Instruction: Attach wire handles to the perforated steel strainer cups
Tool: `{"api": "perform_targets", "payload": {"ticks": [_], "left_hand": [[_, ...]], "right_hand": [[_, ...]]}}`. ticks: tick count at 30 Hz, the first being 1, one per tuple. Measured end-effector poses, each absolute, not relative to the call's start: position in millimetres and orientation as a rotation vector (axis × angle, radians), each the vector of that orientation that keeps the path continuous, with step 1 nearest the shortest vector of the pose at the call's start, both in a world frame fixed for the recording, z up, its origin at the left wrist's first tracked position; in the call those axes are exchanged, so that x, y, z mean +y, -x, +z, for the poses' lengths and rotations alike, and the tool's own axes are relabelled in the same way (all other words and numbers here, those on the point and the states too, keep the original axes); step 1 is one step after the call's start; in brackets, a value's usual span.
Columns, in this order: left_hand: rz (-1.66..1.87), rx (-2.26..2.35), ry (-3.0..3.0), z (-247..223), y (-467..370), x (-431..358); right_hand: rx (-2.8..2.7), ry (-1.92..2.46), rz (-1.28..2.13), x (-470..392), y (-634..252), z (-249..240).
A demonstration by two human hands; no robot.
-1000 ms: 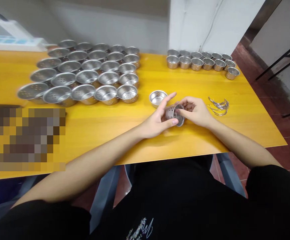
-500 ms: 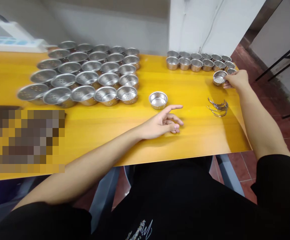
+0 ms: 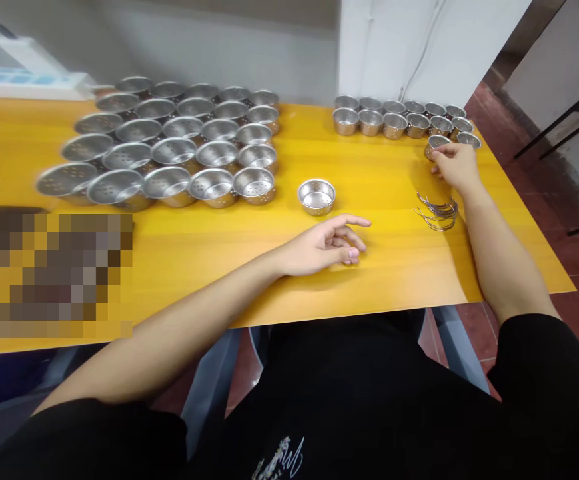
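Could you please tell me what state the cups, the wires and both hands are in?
Left hand: partly open, holding nothing.
Right hand: at the rim of a cup; whether it grips is unclear.
That cup: open side up, partly hidden.
Lone cup: upright, standing alone.
Left cups: upright, in rows.
Right cups: upright, in rows.
Curved wires: loose, heaped together.

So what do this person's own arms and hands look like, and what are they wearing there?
Both the left hand and right hand are bare, with no glove, ring or watch to be seen. The left sleeve and right sleeve are plain black and short, part of a black top with a white squiggle on the front.
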State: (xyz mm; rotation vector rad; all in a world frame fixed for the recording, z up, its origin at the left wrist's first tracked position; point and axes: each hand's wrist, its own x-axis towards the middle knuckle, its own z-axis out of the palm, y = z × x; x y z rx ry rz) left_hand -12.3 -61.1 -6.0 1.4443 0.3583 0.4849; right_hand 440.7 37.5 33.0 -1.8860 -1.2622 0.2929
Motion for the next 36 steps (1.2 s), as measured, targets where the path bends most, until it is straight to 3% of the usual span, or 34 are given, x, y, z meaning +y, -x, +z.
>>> {"api": "perform_targets", "payload": {"ticks": [8,10,13,15,21,25,30,33,36], "left_hand": [[0.551,0.35,-1.57,8.8,14.0,-68.5],[0.783,0.379,-1.672,14.2,18.7,-62.8],[1.401,0.515,-1.805,17.3,32.1,-39.8],[1.565,0.706,-1.878,14.4,43.6,-20.5],[1.167,0.868,-2.204,-24.9,55.9,7.5],[1.092,0.835,-2.143,-53.0,43.4,7.2],[1.095,0.847,-2.028,-64.7,40.3,14.6],[1.06,0.889,-2.022,-64.9,42.2,17.6],[1.028,0.856,-2.052,-61.2,42.2,14.7]], "right_hand": [[-1.402,1.934,0.136,28.9,-454.5,29.9],[-1.334,1.924,0.139,27.8,-458.8,31.1],[-1.279,1.904,0.098,26.8,-461.7,34.8],[-1.281,1.884,0.093,25.3,-460.8,39.0],[-1.267,1.611,0.309,10.8,-437.2,68.5],[-1.3,1.525,0.351,-16.4,-417.9,112.2],[-1.811,1.822,0.543,-75.5,-404.1,158.2],[-2.167,2.131,0.741,-105.5,-393.3,155.0],[-2.186,2.242,0.614,-116.1,-386.7,134.2]]}}
